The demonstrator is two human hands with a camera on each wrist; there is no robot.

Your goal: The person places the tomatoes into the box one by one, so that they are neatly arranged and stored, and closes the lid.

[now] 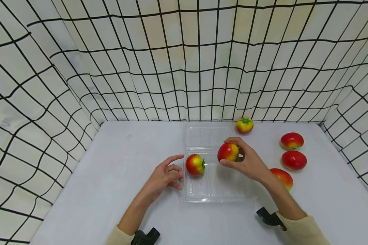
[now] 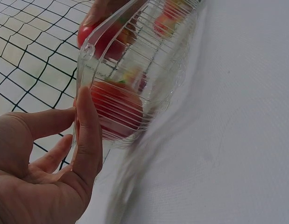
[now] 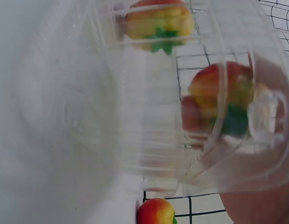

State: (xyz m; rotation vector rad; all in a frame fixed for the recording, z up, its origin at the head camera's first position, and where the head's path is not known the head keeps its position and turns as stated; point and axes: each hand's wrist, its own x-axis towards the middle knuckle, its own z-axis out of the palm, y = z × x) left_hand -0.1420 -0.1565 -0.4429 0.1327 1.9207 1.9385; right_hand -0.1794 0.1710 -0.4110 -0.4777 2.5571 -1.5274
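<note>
Right hand (image 1: pixel 247 162) grips fruit (image 1: pixel 227 152), leaves (image 3: pixel 235 120) clearest in right-wrist view

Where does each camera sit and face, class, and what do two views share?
Head: on the head, facing forward and down at the table, box and fruit; left hand, right hand and sleeves show.
Left wrist: on that wrist, facing the box's side; both hands show.
Right wrist: on that wrist, looking through the box; part of the right hand shows.
Shared: both wrist views see fruit through the clear box.
</note>
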